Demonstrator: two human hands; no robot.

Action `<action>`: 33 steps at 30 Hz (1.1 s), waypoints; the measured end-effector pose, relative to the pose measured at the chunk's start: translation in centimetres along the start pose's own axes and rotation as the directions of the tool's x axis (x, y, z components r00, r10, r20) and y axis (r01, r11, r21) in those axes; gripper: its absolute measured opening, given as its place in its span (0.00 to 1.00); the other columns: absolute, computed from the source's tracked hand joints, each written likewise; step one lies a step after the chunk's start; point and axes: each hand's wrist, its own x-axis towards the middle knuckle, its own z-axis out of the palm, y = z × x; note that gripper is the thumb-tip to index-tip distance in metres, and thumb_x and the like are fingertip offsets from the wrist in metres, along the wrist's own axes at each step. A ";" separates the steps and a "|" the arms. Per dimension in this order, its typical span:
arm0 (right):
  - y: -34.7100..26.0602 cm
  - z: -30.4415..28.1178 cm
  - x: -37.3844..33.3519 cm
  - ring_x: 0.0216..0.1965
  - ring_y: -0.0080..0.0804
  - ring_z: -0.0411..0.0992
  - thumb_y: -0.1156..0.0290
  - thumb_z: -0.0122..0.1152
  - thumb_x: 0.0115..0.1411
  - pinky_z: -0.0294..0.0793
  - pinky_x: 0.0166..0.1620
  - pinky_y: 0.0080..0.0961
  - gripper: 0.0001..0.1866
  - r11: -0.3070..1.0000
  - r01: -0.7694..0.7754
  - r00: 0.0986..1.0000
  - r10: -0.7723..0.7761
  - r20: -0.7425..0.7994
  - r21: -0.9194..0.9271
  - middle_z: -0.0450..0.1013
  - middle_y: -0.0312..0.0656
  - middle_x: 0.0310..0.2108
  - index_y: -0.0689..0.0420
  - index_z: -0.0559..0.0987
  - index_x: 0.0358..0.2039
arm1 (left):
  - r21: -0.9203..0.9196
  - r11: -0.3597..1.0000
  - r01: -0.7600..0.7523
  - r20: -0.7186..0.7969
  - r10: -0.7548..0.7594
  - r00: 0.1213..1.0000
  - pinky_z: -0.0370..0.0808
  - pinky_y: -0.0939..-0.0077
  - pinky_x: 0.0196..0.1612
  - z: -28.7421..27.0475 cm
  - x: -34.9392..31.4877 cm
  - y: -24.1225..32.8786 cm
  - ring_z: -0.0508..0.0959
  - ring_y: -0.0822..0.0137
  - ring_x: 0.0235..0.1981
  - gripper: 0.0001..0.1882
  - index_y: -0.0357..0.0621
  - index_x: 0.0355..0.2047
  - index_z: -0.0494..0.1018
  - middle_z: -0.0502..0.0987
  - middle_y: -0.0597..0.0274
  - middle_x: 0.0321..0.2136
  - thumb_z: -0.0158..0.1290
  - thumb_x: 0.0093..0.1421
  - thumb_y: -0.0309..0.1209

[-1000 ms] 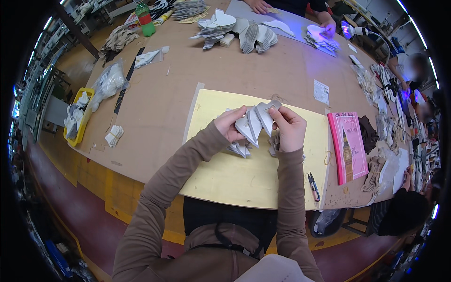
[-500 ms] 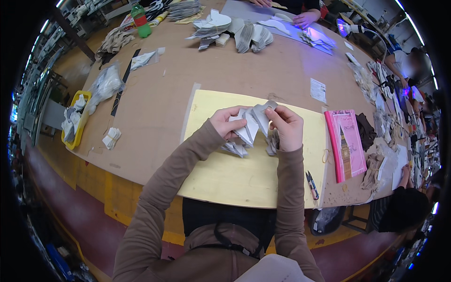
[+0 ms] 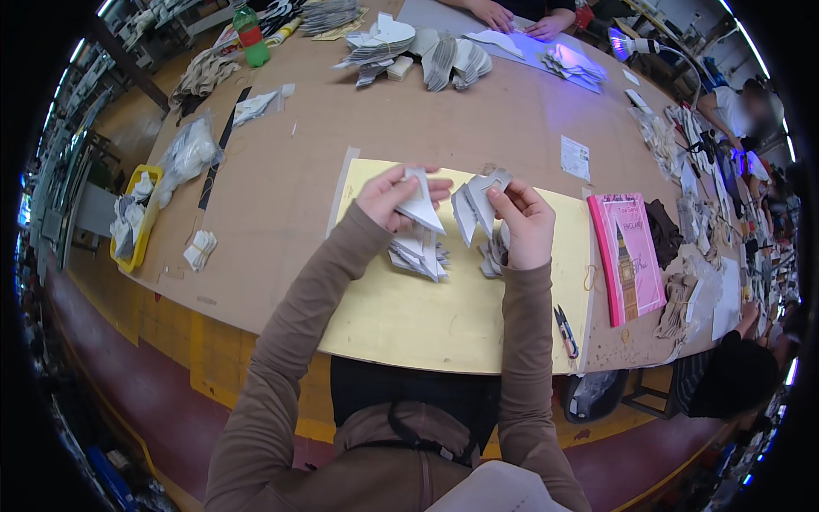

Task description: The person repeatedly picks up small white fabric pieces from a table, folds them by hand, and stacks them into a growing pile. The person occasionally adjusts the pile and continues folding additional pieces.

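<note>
– Brown tabletop (image 3: 273, 196), yellow board (image 3: 409, 328) on it. Left hand (image 3: 391, 202)?
– Thumb clamps white cut piece (image 3: 419, 215) to the fingers (can't tell if it's one layer or several). Held above the board.
– Right hand (image 3: 525, 222)?
– Pinching grey-white pieces (image 3: 472, 206) by their upper end, fanned, tips down. Apart from the left hand's piece.
– Under them?
– Left pile (image 3: 415, 258) on the board, just below the left hand; right pile (image 3: 491, 254) partly hidden behind the right hand.
– Nearby?
– Snips (image 3: 566, 332) near the board's right edge, pink book (image 3: 638, 260) just beyond.
</note>
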 end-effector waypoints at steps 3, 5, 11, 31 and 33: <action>0.3 0.6 -0.2 0.33 0.19 0.72 0.77 0.62 0.56 0.72 0.40 0.15 0.12 0.999 -0.034 0.997 0.032 0.065 0.024 0.76 0.38 0.32 0.68 0.76 0.40 | 0.036 0.997 -0.075 0.006 0.075 0.997 0.70 0.61 0.56 -2.1 0.5 0.9 0.69 0.51 0.55 0.24 0.29 0.59 0.54 0.64 0.34 0.54 0.36 0.68 0.34; 0.6 1.1 -0.3 0.33 0.19 0.72 0.78 0.62 0.56 0.72 0.39 0.15 0.12 0.998 -0.060 0.992 0.057 0.113 0.018 0.76 0.38 0.32 0.68 0.77 0.40 | 0.067 0.994 -0.089 -0.015 0.090 0.996 0.71 0.62 0.55 -2.7 0.6 1.2 0.70 0.51 0.55 0.25 0.30 0.59 0.54 0.65 0.34 0.54 0.36 0.68 0.36; 0.5 0.2 0.0 0.33 0.19 0.72 0.78 0.62 0.55 0.72 0.39 0.15 0.12 0.998 -0.062 0.987 0.065 0.149 -0.028 0.76 0.38 0.32 0.68 0.77 0.40 | 0.080 0.995 -0.059 -0.041 0.063 0.997 0.72 0.62 0.54 -2.8 0.3 1.7 0.70 0.53 0.55 0.24 0.31 0.59 0.54 0.65 0.35 0.54 0.37 0.68 0.36; 0.0 -1.8 0.0 0.28 0.16 0.72 0.77 0.62 0.56 0.68 0.27 0.12 0.14 0.980 -0.172 0.969 0.151 0.196 0.096 0.76 0.39 0.33 0.65 0.75 0.43 | 0.675 0.726 0.128 -0.059 -0.120 0.991 0.74 0.77 0.40 -2.9 -0.3 0.6 0.75 0.72 0.38 0.10 0.38 0.42 0.71 0.74 0.62 0.36 0.48 0.62 0.28; 2.0 0.4 -0.6 0.31 0.18 0.73 0.78 0.61 0.56 0.71 0.31 0.14 0.15 0.982 -0.188 0.935 0.177 0.307 0.008 0.74 0.39 0.41 0.63 0.75 0.45 | 0.789 0.608 0.089 -0.040 -0.093 0.995 0.72 0.77 0.38 -1.6 -0.9 1.1 0.74 0.74 0.35 0.08 0.41 0.38 0.74 0.74 0.62 0.39 0.49 0.62 0.29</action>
